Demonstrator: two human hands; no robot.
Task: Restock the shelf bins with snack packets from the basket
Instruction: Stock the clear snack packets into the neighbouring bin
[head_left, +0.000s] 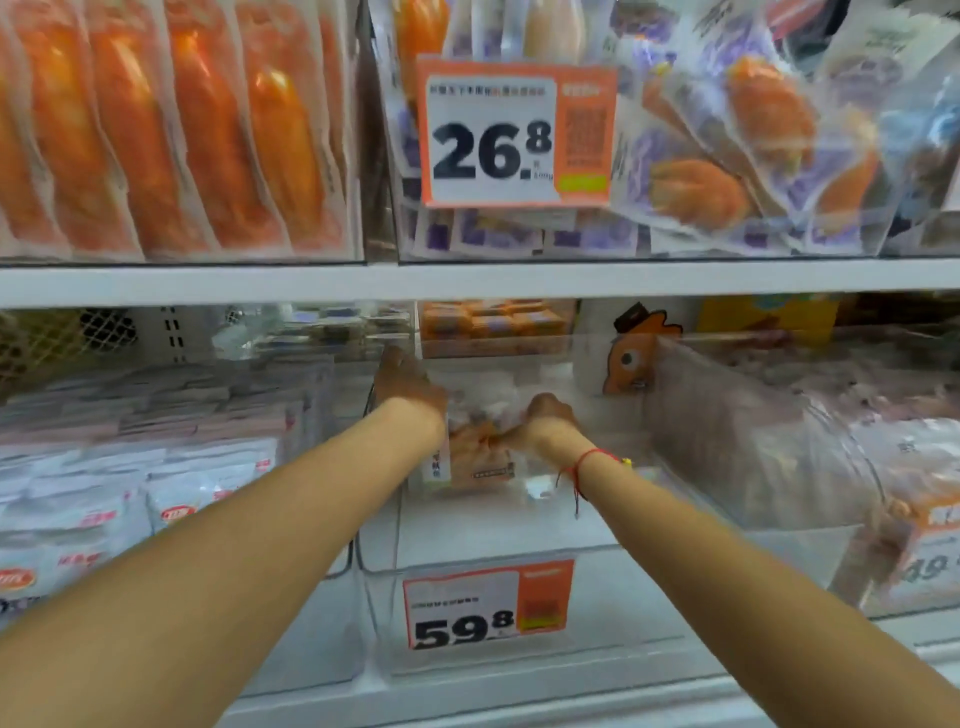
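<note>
Snack packets (480, 452), clear with orange contents, stand at the back of the clear bin (613, 587), the one with the 59.8 price tag (488, 605) on its front wall. Both arms reach into this bin. The left hand (408, 382) lies at the packets' left side with its fingers stretched toward the back of the bin. The right hand (550, 415), with a red string bracelet (587, 462) on its wrist, has its grip closed on the packets' top right edge. Left of the bin sit white packets (104, 499). Above it, on the upper shelf, hangs a 26.8 price tag (517, 132).
</note>
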